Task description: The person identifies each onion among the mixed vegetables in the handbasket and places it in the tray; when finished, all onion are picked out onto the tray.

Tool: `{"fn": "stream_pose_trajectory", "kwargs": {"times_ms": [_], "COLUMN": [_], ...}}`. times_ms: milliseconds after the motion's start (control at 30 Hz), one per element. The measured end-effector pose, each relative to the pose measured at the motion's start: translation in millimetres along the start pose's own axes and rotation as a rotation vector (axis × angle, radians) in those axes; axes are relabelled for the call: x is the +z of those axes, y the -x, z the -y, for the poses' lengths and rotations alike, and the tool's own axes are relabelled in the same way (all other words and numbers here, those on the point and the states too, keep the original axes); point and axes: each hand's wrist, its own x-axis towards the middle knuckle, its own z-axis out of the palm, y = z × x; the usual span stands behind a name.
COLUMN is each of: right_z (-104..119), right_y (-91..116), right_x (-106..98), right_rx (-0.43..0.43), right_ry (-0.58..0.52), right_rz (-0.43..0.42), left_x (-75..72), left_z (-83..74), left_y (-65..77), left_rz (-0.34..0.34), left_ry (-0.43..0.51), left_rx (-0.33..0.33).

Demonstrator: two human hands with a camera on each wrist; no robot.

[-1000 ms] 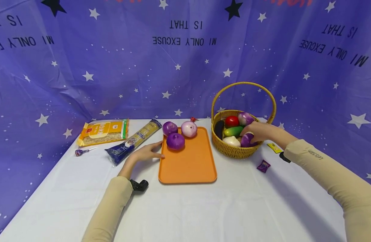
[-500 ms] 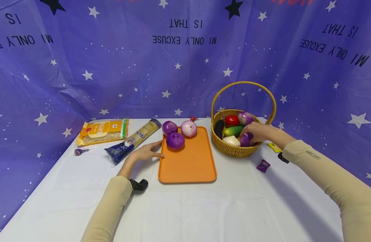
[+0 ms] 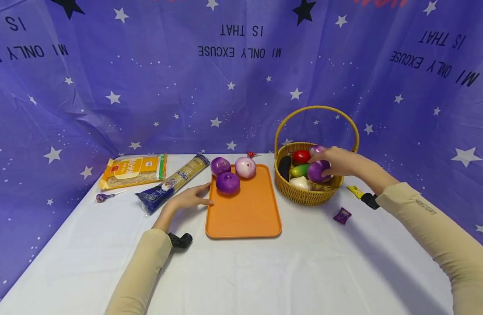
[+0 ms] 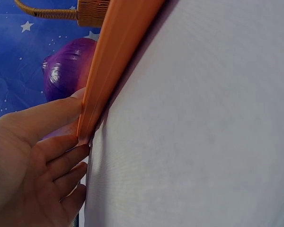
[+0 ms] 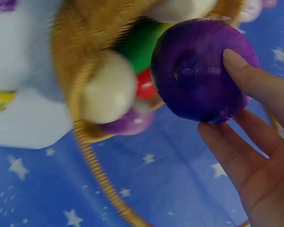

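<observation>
A purple onion is in my right hand, raised over the wicker basket. The right wrist view shows thumb and fingertips spread around the onion. My left hand is at the left edge of the orange tray; in the left wrist view its thumb lies over the tray rim and its fingers sit against the outside. At the tray's far end are two purple onions, one nearer and one behind, beside a paler onion.
Inside the basket lie a tomato, a cucumber, an eggplant, a white bulb and a pinkish onion. A tall handle arches above. Leftward are noodle packs and a lollipop; rightward, a purple candy.
My right hand has lifted the purple onion up from the basket's near right side, leaving bare wicker there. The left hand and the tray have stayed put.
</observation>
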Motion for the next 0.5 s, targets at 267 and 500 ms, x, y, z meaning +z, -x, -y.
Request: {"fn": "stream_pose_trajectory", "kwargs": {"times_ms": [267,500], "right_z": [33.8,62.1], "right_y": [-14.0,-40.4], "right_x": [-2.6,16.7], "right_rx": [-0.159,-0.248], "right_ry": [-0.083,-0.155], "right_rz": [-0.168,-0.262], "left_x": [-0.6,0.4], "left_z": [1.5,1.8], "left_y": [1.2,0.1], "left_rz": [-0.003,-0.004], "left_ry": [0.001,0.007], "left_rx": [-0.009,0.006]}}
